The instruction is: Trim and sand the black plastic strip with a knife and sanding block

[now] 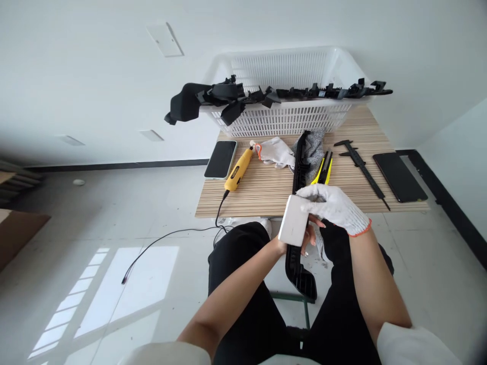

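Observation:
A white flat rectangular box [293, 222] lies over my left wrist and hides much of that hand; whether it is fastened there I cannot see. My right hand [330, 205], in a white knit glove with an orange cuff, is closed at the box's upper right edge, thumb across its face. Below the box, bare fingers of my left hand [310, 237] curl around a long black plastic trim piece [300, 274]. The trim runs from between my knees up over the table's front edge. Yellow-handled cutters [323, 168] lie just beyond my right hand.
On the striped wooden table [262, 190] are a yellow corded rotary tool [239, 170], a phone [220, 159], a white glove [276, 152], a grey cloth [315, 147], a caliper [363, 170] and a black tablet-like device [400, 177]. Black plastic parts [224, 96] rest across a white basket [281, 119].

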Motion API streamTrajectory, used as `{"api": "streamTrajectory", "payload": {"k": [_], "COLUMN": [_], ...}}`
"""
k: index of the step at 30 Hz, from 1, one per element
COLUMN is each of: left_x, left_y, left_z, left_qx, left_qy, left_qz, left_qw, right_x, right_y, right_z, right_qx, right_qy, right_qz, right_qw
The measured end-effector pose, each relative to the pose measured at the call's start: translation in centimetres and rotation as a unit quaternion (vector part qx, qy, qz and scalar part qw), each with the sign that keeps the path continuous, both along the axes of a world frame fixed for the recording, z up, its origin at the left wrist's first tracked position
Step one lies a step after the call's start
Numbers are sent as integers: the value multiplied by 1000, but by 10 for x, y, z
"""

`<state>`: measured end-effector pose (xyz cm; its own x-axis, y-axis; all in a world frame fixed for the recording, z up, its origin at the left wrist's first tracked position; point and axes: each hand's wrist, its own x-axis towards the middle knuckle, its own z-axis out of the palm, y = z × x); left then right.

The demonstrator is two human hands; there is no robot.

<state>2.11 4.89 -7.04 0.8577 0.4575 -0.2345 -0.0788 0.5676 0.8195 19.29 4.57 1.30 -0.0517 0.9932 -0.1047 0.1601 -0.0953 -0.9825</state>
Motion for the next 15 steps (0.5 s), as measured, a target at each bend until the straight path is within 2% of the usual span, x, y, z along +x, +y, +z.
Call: {"api": "streamTrajectory", "payload": {"k": [1,4,5,8,9,13,15], "left_x": [-1,-2,-1,0,0,1,1], "left_y": [0,0,1,2,2,3,3], "left_z": [0,-2,-2,-4,-4,-7,-8], "left_qx": [2,-17,-21,-18,-16,-15,-14], "left_qy": [-3,-37,-51,-72,-72,-65,-62], "left_qz": [-1,-2,-3,-12,-15,-17,-26], "left_qw": [1000,999,999,997,997,998,998], "right_x": [-1,-3,-4,-4,-4,-5,-5], "right_y": [0,2,3,4,5,6,5], "right_z": [0,-1,-2,-2,-2,0,1], "right_qx": [-3,10,10,-14,-20,-20,-18], "right_qy": [5,21,23,18,19,24,17], "right_qz": [5,-58,-60,9,13,-48,-11], "right_qw": [1000,998,998,1000,1000,998,1000]}}
